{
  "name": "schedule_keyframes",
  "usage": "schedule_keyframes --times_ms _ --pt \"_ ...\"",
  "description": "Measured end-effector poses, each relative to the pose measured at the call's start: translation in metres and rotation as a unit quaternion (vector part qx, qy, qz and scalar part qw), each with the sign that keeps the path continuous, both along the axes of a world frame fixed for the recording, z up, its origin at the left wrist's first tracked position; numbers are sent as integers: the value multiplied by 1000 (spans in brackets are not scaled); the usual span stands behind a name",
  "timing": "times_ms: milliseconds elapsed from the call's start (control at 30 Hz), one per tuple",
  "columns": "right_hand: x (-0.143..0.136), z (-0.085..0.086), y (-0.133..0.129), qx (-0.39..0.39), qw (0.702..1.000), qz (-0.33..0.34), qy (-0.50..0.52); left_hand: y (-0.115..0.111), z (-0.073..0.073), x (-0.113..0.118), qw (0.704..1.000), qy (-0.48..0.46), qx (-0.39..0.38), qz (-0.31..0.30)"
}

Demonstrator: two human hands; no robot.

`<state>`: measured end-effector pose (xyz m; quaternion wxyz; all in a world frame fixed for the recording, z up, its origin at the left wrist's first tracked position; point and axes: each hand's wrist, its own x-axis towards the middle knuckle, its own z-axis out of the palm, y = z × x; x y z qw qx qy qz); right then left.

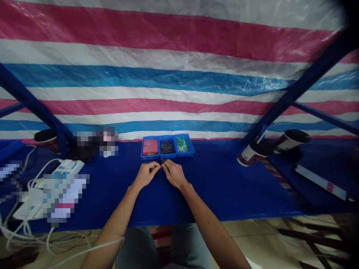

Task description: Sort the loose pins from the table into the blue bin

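My left hand (146,173) and my right hand (174,174) meet at the fingertips over the blue table, just in front of three small blue bins. Both hands have their fingers drawn together in a pinch; whatever is between them is too small and too hidden to name. Dark thin pieces (166,160) show just beyond the fingertips. Inside the left bin (145,157) are flat red pieces (150,147). The middle bin (168,155) holds a pile of dark, thin, screw-like pieces (167,147). Green and clear small pieces (182,145) fill the right bin (189,152).
White power strips (30,205) with tangled cables lie at the left, beside pixelated items. Two dark cups (254,152) stand at the right, near a long white box (321,182). Blue frame posts (276,108) rise on both sides before a striped sheet (168,86).
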<state>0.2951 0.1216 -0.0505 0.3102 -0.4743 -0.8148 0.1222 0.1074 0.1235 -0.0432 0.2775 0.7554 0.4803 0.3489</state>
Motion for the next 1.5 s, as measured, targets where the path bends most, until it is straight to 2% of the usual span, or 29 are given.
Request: schedule_keyframes --times_ms 133,367,633,933,1167,1500 --pt "0 1 0 -8 1000 -16 8 0 -2 -1 1000 -5 5 4" --pt "5 3 -1 3 997 48 64 1 -5 -4 1000 -15 -2 15" --pt "4 -1 1 4 998 41 53 -1 -1 -2 1000 -10 -6 10" --pt "2 2 1 -5 1000 2 24 -1 0 -1 1000 -10 -11 9" --pt "4 2 -1 -15 997 41 64 0 -2 -2 1000 -22 -10 15" --pt "4 0 1 -28 998 41 24 0 -1 -1 1000 -19 -5 15"
